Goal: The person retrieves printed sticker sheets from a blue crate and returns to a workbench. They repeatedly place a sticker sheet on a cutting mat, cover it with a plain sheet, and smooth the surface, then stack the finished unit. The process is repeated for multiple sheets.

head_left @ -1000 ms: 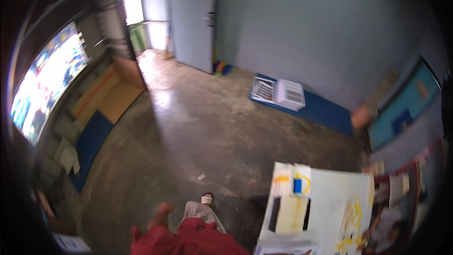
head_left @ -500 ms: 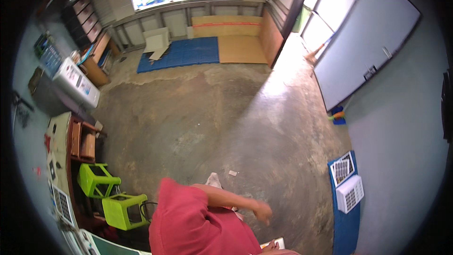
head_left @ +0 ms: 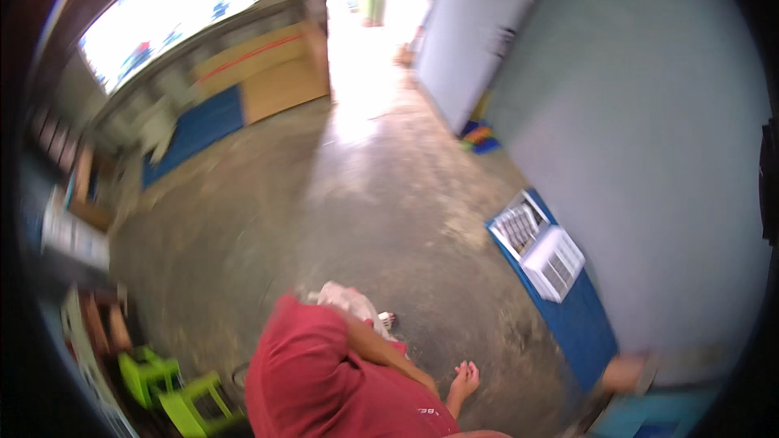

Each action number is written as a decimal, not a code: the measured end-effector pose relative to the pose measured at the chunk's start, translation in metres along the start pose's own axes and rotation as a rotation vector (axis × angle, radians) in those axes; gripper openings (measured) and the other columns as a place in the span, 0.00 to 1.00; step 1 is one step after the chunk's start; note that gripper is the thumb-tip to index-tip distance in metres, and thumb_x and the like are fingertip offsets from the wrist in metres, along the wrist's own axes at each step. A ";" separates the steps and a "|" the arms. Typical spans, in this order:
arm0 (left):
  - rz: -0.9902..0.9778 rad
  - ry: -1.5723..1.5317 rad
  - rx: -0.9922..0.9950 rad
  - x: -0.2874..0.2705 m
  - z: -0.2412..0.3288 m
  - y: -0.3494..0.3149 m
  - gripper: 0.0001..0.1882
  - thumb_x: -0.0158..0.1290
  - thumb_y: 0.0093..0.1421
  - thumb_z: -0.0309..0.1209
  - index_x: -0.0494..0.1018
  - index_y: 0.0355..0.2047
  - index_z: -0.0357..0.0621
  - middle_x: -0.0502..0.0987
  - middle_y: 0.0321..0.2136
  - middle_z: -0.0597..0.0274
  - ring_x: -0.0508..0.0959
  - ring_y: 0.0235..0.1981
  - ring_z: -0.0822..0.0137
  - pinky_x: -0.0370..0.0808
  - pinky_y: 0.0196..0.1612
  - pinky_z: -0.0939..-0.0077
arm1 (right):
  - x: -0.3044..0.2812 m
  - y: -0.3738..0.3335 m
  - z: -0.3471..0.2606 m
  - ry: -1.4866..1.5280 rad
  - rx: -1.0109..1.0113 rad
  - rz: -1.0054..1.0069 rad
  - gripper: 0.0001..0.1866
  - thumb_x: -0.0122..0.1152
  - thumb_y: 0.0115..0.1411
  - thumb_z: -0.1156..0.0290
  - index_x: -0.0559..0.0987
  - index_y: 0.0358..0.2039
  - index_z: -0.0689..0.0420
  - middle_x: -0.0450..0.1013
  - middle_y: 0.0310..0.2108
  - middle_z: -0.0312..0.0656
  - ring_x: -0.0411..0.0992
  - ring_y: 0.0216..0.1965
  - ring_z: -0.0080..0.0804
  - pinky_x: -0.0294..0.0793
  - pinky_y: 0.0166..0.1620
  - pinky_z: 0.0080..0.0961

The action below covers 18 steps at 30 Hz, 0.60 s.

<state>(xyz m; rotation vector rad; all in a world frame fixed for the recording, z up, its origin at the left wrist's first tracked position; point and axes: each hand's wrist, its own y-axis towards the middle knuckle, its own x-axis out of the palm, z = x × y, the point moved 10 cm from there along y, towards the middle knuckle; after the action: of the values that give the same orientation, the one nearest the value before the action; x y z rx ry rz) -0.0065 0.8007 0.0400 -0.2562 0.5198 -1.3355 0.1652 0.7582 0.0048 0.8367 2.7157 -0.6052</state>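
Note:
My left arm comes out of a red sleeve and crosses in front of my body. At its end my left hand (head_left: pixel 464 375) is raised over the concrete floor, palm partly up, fingers loosely curled and apart, with nothing visible in it. Far out at the lower right, my right hand (head_left: pixel 623 374) is smeared by motion. It is by the wall, at the near end of a blue mat (head_left: pixel 574 341) and just above a turquoise surface (head_left: pixel 669 405). A greyish edge shows at its fingertips; whether the hand holds it cannot be made out.
On the mat lie a white panel-like box (head_left: pixel 553 264) and a printed sheet or tray (head_left: pixel 519 223). Green plastic stools (head_left: pixel 199 407) stand at the lower left. A grey door (head_left: pixel 475 32) stands ajar beside a bright doorway. Cardboard (head_left: pixel 284 89) leans at the back wall.
The view has swung to the right. My right hand, earlier low by my body at a white flat thing, now reaches far right. My left hand has turned palm partly up; the white thing is out of sight.

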 end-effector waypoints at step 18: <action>-0.444 -0.148 -0.073 -0.112 0.091 0.382 0.22 0.51 0.63 0.47 0.78 0.43 0.39 0.81 0.34 0.49 0.79 0.36 0.54 0.74 0.39 0.59 | -0.123 0.108 0.208 0.284 0.921 0.431 0.14 0.66 0.60 0.68 0.77 0.41 0.65 0.78 0.32 0.42 0.78 0.31 0.33 0.77 0.33 0.27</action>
<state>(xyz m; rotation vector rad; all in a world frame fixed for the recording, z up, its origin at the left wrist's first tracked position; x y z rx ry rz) 0.3497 0.9851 -0.0356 -0.5507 0.3995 -1.7130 0.3484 0.6857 -0.1720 1.7478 2.2552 -1.7678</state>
